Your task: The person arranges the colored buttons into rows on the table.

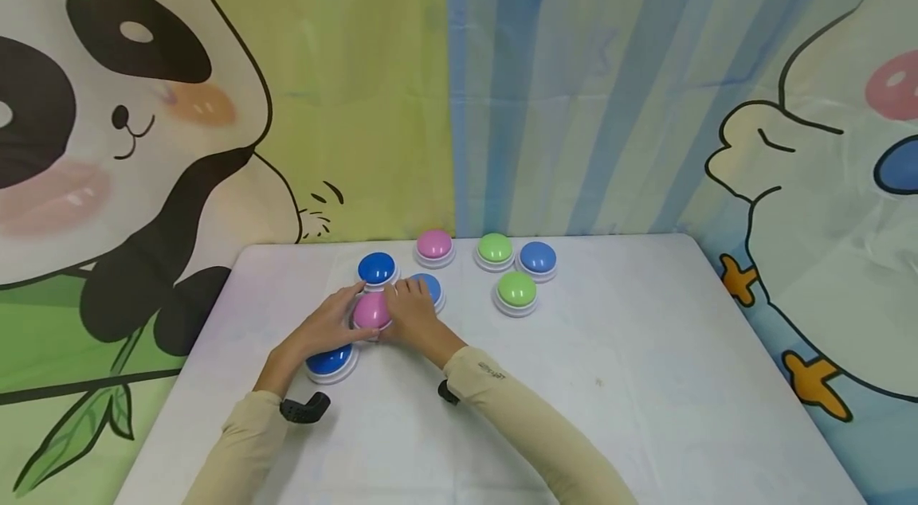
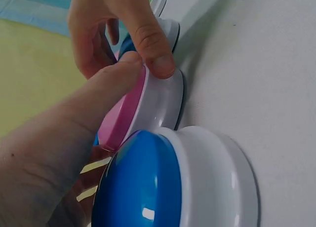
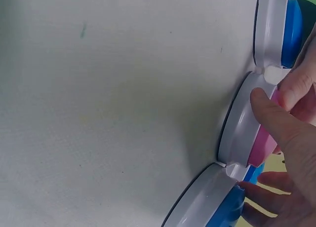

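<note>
A pink push button with a white base sits on the white table, with both hands around it. My left hand holds its left side, thumb along the near edge and fingers toward the back. From the right, my right hand grips the same button; in the right wrist view its thumb lies on the white base. A blue button stands at the near left, under the left hand. Another blue button is right behind the pink one, and a third is partly hidden behind my right hand.
Farther back stand a second pink button, two green buttons and one more blue button. The white table extends right and toward me. Cartoon-printed cloth hangs behind its back edge.
</note>
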